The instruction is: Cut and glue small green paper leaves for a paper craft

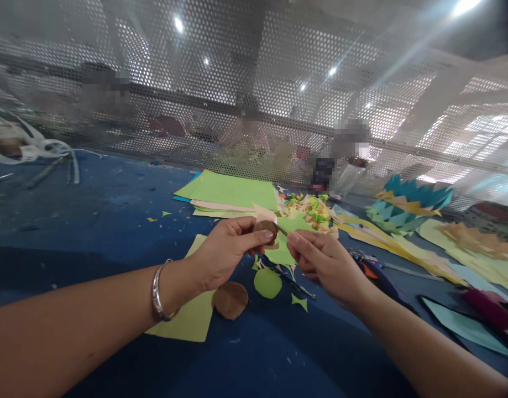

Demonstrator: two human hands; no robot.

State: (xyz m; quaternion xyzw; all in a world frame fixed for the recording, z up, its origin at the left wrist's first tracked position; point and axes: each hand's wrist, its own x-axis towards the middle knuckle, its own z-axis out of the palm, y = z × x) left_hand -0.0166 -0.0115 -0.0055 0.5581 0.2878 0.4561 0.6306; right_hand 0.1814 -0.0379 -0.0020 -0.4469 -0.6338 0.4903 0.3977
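Pink paper (pixel 265 213) against brown disc (pixel 266 227): outline apparently unfinished.
Left hand (pixel 223 251) pinches both above the desk (pixel 113 207); right hand (pixel 320 257) grips a thin tool (pixel 281 229) at their edge. One green disc (pixel 267 283) lies below, already cut.

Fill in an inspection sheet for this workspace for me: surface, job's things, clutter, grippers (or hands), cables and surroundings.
Surface: blue tabletop, dotted with small specks and scraps.
Job's things: small brown disc and pale pink paper, held together; thin tool pointing toward them; larger brown disc and green paper circle on the table.
Clutter: stacked paper sheets, curled paper scraps, zigzag-cut blue paper.
Grippers: bare hands; left hand pinches the small disc and pink paper, right hand grips the thin tool.
Cables: cannot tell; a thin pale strip at right is unclear.
Surroundings: perforated screen behind the table, blurred people beyond.
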